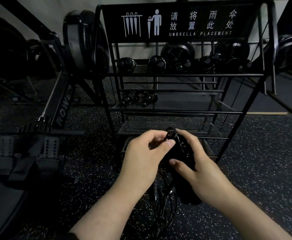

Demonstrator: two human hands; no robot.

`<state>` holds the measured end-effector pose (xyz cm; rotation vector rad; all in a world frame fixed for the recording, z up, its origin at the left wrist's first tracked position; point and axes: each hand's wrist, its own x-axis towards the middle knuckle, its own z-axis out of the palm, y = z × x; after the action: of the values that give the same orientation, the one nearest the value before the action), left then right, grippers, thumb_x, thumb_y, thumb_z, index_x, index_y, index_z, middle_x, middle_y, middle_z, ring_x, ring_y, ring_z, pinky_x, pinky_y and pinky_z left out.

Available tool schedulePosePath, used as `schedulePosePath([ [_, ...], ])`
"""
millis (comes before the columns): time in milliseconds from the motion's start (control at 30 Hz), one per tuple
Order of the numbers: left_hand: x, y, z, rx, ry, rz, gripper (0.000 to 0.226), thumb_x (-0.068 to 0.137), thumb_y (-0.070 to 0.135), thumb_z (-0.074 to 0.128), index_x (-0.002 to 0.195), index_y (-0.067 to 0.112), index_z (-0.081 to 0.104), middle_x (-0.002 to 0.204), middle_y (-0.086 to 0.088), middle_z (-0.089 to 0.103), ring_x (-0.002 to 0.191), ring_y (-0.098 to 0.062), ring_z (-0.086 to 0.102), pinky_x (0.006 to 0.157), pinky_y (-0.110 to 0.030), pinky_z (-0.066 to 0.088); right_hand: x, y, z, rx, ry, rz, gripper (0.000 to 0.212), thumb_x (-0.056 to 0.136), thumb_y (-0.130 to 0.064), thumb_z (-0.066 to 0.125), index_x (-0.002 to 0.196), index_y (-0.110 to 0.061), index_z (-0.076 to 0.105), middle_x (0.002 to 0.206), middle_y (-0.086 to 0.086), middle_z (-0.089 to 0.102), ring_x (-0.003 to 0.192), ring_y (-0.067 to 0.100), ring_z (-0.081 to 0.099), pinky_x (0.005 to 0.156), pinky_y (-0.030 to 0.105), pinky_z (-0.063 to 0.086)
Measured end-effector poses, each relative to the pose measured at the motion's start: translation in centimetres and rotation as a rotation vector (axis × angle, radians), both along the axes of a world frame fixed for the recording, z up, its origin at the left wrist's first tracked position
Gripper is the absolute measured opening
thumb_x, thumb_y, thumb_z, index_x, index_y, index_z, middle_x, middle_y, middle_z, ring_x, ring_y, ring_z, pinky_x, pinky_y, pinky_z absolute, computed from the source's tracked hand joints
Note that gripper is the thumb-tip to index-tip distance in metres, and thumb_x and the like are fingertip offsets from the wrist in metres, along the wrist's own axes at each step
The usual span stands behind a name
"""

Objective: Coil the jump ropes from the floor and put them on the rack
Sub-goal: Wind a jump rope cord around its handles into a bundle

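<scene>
Head view: we are gripping the jump rope (180,153) handles in our right hand (200,172), left hand (141,158) pinching cord near the top; loops are hanging toward the floor (263,161); racking on the rack (176,75) is pending

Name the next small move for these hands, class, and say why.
Probably wrap another turn. The right hand grips the handles, the left hand pinches the cord at their top, and loose loops hang below, short of the rack.
</scene>
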<state>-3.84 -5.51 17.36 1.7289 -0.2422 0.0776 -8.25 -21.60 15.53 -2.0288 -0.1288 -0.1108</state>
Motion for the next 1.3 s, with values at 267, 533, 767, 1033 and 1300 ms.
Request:
schedulePosePath([
  [267,-0.1,0.0,0.2,0.002,0.07,0.08,0.015,0.085,0.025,0.082,0.096,0.034,0.079,0.093,0.024,0.076,0.093,0.009,0.069,0.087,-0.016,0.05,0.1,0.0,-0.5,-0.02,-0.033,-0.004,0.055,0.1,-0.037,0.058,0.135,-0.068,0.029,0.127,-0.02,0.057,0.104,-0.003,0.064,0.081,0.014,0.052],
  [533,0.0,0.0,0.0,0.031,0.064,0.106,0.012,0.084,0.024,0.082,0.094,0.03,0.08,0.088,0.027,0.075,0.088,0.012,0.068,0.075,-0.004,0.046,0.2,0.3,-0.7,-0.003,-0.033,0.011,0.051,0.102,-0.033,0.055,0.136,-0.063,0.032,0.138,-0.024,0.048,0.119,-0.011,0.054,0.095,0.009,0.046],
  [767,0.0,0.2,0.4,-0.022,0.114,0.125,0.007,0.086,0.027,0.079,0.093,0.027,0.081,0.083,0.017,0.077,0.078,0.007,0.068,0.07,-0.011,0.047,0.0,0.6,-0.2,0.061,-0.042,-0.006,0.045,0.093,-0.048,0.052,0.132,-0.064,0.036,0.132,-0.022,0.05,0.118,0.002,0.059,0.101,0.037,0.054],
  [1033,0.2,0.4,0.1,0.083,0.068,0.139,0.009,0.084,0.031,0.082,0.093,0.032,0.08,0.09,0.026,0.074,0.084,0.006,0.069,0.081,-0.021,0.055,0.2,0.6,0.1,-0.012,-0.029,0.045,0.038,0.089,-0.05,0.052,0.115,-0.073,0.038,0.125,-0.039,0.041,0.11,-0.006,0.059,0.097,0.041,0.057],
  [1300,-0.1,0.4,0.0,0.116,-0.053,0.007,0.019,0.094,0.017,0.071,0.11,0.023,0.078,0.1,0.017,0.073,0.096,0.003,0.067,0.086,-0.014,0.051,0.4,0.1,0.4,-0.051,-0.035,0.023,0.022,0.092,-0.047,0.055,0.107,-0.062,0.048,0.12,-0.031,0.046,0.101,-0.004,0.062,0.082,0.016,0.05],
])
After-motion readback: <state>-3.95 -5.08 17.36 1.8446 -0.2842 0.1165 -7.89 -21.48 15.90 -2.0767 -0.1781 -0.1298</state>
